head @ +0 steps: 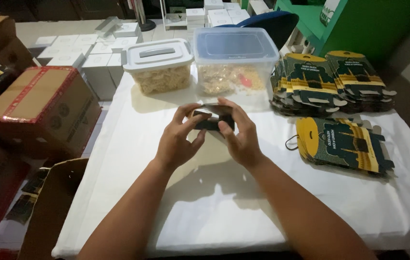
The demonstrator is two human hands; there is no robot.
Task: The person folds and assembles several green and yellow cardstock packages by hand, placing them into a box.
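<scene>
My left hand (180,138) and my right hand (241,134) meet over the middle of a white-covered table (132,144). Between them they hold a small dark cardboard box (210,121), fingers curled around its ends and thumbs on its near side. Much of the box is hidden by my fingers. Both forearms reach in from the bottom edge of the view.
Two clear plastic tubs (159,66) (233,57) of pale snacks stand at the table's back. Stacks of flat green-and-yellow box blanks (330,82) (343,144) lie right. Brown cartons (41,108) sit left on the floor, white boxes (84,53) behind, a green cabinet (359,24) back right.
</scene>
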